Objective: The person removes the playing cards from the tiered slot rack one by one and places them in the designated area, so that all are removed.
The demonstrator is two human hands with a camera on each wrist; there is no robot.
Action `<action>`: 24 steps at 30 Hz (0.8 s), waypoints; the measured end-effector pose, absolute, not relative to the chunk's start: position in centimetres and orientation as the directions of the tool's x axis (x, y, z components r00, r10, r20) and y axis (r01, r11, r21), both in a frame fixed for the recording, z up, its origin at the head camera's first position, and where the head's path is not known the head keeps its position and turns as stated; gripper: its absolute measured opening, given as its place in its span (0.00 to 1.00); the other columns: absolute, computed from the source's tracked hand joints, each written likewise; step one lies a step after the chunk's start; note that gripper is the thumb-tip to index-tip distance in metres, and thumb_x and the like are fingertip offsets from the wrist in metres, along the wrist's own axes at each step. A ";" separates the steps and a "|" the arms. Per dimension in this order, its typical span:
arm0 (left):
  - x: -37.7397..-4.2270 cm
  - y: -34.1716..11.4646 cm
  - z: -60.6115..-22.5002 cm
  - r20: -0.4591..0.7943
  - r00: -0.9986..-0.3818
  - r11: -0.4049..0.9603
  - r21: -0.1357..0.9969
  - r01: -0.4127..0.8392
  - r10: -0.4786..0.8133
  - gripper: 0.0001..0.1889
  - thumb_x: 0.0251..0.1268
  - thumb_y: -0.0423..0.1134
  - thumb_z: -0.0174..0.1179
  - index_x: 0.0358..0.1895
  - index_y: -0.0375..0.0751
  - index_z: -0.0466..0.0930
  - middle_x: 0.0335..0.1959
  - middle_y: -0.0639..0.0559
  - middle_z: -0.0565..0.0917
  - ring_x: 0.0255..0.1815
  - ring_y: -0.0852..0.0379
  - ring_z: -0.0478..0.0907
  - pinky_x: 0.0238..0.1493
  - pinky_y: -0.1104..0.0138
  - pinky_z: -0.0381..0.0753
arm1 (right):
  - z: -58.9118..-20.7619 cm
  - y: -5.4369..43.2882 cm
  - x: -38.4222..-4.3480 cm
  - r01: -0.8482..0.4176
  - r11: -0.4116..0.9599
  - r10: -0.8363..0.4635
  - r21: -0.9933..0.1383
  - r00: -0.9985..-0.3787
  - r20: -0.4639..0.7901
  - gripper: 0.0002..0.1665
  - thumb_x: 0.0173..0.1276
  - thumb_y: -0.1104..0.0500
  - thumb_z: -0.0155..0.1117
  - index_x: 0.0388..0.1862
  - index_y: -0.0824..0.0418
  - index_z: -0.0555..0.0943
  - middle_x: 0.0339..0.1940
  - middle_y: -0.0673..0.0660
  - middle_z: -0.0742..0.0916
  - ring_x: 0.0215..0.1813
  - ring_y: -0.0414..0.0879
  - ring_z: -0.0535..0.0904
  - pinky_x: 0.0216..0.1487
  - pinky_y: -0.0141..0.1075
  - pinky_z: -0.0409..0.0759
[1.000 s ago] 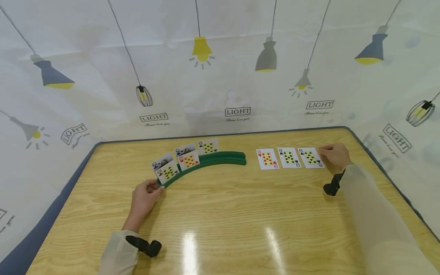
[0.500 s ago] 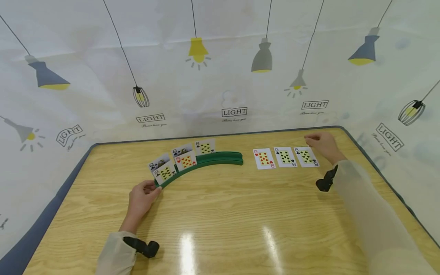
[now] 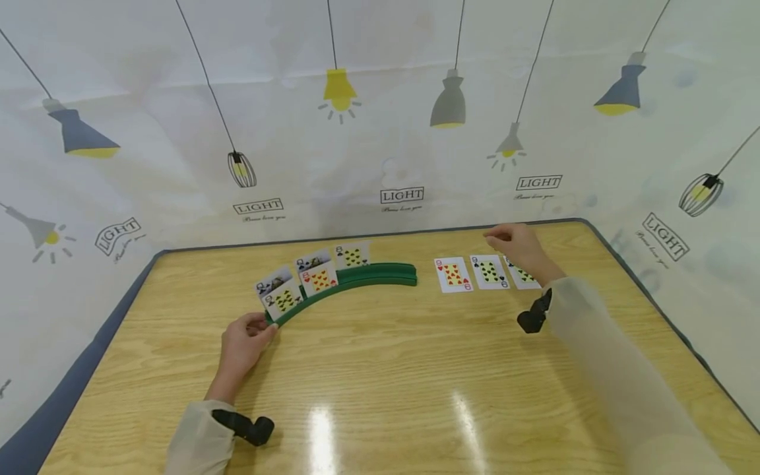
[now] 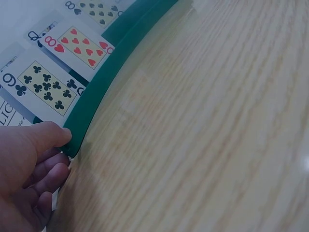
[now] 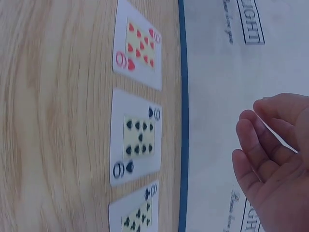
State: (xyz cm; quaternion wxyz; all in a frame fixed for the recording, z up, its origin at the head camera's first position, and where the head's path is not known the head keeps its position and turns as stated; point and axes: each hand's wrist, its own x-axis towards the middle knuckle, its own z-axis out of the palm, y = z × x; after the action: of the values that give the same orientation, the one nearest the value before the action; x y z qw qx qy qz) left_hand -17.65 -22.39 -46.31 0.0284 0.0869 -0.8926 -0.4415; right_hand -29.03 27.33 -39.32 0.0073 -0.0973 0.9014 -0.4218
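Note:
My left hand (image 3: 239, 346) pinches the near-left end of a curved green card holder (image 3: 380, 273), thumb on its front in the left wrist view. Upright in the holder stand the nine of clubs (image 4: 46, 92), the eight of hearts (image 4: 77, 48) and the eight of spades (image 3: 353, 256), with queens (image 3: 313, 259) partly hidden behind the front cards. My right hand (image 3: 522, 251) is raised over the flat cards at the right, fingers loosely curled and holding nothing. It overlaps the eight of clubs (image 3: 522, 278) in the head view.
The nine of hearts (image 3: 453, 274) and nine of spades (image 3: 490, 272) lie face up in a row with the eight of clubs. The wooden table (image 3: 380, 369) ends at a dark back edge against a lamp-printed wall sheet (image 3: 285, 105).
My right hand has lifted away from the right side of the eight of clubs and moved left over the row. The left hand keeps its hold on the card holder.

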 end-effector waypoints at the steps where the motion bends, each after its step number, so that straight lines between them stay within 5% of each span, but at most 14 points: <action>1: -17.6 -22.4 -46.3 -0.029 -0.983 0.592 0.795 -0.133 -0.180 0.19 0.60 0.37 0.59 0.50 0.26 0.73 0.40 0.37 0.79 0.40 0.47 0.75 0.37 0.64 0.73 | -39.4 26.9 -29.0 -0.172 0.622 -0.188 -0.764 -0.980 0.068 0.20 0.70 0.57 0.52 0.54 0.69 0.75 0.48 0.67 0.78 0.47 0.59 0.74 0.45 0.48 0.72; 24: -17.7 -22.4 -46.4 -0.028 -0.984 0.598 0.791 -0.130 -0.176 0.19 0.61 0.37 0.59 0.51 0.26 0.73 0.41 0.36 0.79 0.40 0.47 0.75 0.37 0.65 0.73 | -40.4 17.5 -28.3 -0.200 0.541 -0.292 -0.817 -0.955 0.040 0.17 0.69 0.59 0.55 0.52 0.67 0.77 0.47 0.62 0.81 0.47 0.54 0.76 0.45 0.43 0.74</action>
State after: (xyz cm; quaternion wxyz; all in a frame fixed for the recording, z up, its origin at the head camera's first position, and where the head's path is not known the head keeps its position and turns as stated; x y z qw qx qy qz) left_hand -17.66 -22.40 -46.42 0.0265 0.0857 -0.8933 -0.4403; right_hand -28.35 17.48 -40.37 0.0504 -0.1404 0.8764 -0.4578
